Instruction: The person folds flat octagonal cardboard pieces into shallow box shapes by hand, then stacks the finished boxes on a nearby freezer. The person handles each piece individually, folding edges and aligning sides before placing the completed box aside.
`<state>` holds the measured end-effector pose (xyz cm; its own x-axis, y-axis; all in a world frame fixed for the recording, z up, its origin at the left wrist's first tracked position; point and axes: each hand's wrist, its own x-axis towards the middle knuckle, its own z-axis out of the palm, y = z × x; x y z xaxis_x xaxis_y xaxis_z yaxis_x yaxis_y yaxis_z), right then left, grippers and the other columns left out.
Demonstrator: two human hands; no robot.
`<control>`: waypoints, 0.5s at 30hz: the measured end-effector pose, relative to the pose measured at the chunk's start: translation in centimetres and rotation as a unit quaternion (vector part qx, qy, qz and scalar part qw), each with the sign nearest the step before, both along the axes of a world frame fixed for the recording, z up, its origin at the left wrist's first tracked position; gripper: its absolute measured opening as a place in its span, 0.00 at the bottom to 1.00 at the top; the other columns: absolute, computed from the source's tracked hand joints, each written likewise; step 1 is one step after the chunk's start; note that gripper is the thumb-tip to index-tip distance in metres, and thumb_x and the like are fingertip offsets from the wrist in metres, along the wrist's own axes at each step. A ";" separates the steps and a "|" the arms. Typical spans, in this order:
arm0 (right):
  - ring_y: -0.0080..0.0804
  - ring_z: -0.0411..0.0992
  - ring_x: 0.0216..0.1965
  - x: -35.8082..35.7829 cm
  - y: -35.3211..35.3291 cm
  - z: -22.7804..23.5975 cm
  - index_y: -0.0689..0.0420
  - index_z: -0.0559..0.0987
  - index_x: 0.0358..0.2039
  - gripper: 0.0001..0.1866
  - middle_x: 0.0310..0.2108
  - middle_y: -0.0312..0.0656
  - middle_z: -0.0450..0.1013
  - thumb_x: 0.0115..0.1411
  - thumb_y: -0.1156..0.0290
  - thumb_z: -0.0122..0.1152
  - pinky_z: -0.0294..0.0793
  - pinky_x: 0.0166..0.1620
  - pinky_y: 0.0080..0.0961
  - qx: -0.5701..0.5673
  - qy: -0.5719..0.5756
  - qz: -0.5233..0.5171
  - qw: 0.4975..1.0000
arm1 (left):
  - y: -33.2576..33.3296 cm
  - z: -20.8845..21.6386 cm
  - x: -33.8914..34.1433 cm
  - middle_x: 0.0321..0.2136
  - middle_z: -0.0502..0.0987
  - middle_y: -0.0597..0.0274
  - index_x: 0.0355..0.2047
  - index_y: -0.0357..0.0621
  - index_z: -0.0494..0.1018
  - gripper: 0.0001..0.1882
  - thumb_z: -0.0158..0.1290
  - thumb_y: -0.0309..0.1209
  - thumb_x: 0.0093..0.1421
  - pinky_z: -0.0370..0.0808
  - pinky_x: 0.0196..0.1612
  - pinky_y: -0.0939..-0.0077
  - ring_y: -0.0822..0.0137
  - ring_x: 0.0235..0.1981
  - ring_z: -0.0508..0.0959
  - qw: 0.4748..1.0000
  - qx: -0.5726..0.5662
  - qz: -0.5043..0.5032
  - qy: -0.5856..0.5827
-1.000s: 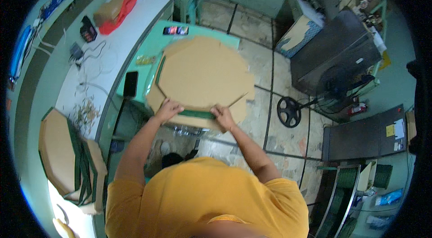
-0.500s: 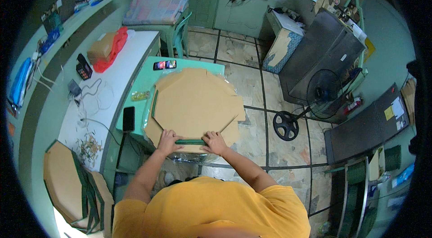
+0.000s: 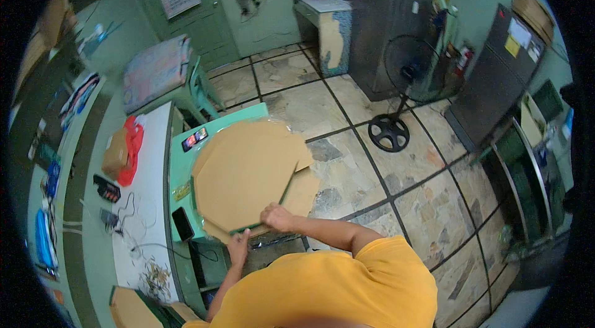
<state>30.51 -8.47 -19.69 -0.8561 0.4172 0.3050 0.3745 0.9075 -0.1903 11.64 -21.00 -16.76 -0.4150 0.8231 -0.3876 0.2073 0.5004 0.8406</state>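
A large many-sided brown cardboard panel [image 3: 245, 173] with dark green edges lies on more cardboard on a light green table [image 3: 214, 120]. At its near right corner my right hand [image 3: 277, 216] is closed, knuckles up, on the green edge. My left hand [image 3: 238, 246] is at the near edge, left of the right hand. Its thumb is raised against the green strip and the other fingers are bent at the rim, partly hidden. The panel's right side has a green edge [image 3: 288, 187] standing up, with a loose cardboard flap beyond it.
On the table's left lie a black phone [image 3: 183, 224] and a lit phone [image 3: 194, 139]. A white counter [image 3: 145, 204] holds a box, red cloth, cables and scraps. Similar green-edged cardboard [image 3: 133, 310] leans at lower left. A standing fan [image 3: 396, 96] is on the tiled floor.
The whole view has turned and shifted. My right hand has gone to the panel's near right corner and curled. My left hand's thumb now stands up at the near edge.
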 end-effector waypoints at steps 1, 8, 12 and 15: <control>0.37 0.71 0.36 -0.8 -0.9 -0.1 0.55 0.77 0.23 0.08 0.28 0.39 0.72 0.43 0.66 0.58 0.67 0.41 0.33 0.017 -0.014 0.005 1.000 | -0.3 -0.9 0.5 0.28 0.74 0.54 0.37 0.39 0.71 0.24 0.56 0.50 0.57 0.77 0.34 0.60 0.57 0.24 0.76 0.969 -0.102 0.059 -0.219; 0.37 0.70 0.41 -1.9 -4.1 4.7 0.55 0.78 0.28 0.14 0.33 0.40 0.73 0.47 0.58 0.59 0.66 0.45 0.40 -0.003 0.052 -0.018 0.998 | 0.7 -8.7 -2.2 0.43 0.74 0.51 0.48 0.36 0.65 0.16 0.46 0.32 0.63 0.76 0.48 0.58 0.56 0.43 0.76 0.802 0.079 0.115 -0.580; 0.49 0.63 0.56 3.1 2.7 11.8 0.58 0.73 0.49 0.30 0.52 0.52 0.67 0.50 0.51 0.59 0.58 0.57 0.51 0.082 0.267 -0.236 0.931 | -0.1 -6.3 -6.2 0.45 0.73 0.52 0.48 0.36 0.65 0.15 0.47 0.26 0.61 0.76 0.50 0.59 0.57 0.46 0.76 0.861 0.120 0.231 -0.436; 0.52 0.65 0.55 7.7 8.0 16.0 0.62 0.70 0.54 0.37 0.52 0.58 0.68 0.52 0.46 0.60 0.60 0.56 0.51 0.092 0.311 -0.372 0.870 | -0.6 -2.6 -8.3 0.45 0.74 0.54 0.49 0.38 0.66 0.16 0.48 0.26 0.60 0.78 0.47 0.61 0.58 0.46 0.76 0.879 0.126 0.206 -0.410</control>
<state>38.23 -0.51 -3.71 -0.0148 0.6802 0.7329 0.7483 0.4937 -0.4431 3.37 -21.60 -19.40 -0.3642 0.7714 -0.5218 -0.6757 0.1667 0.7181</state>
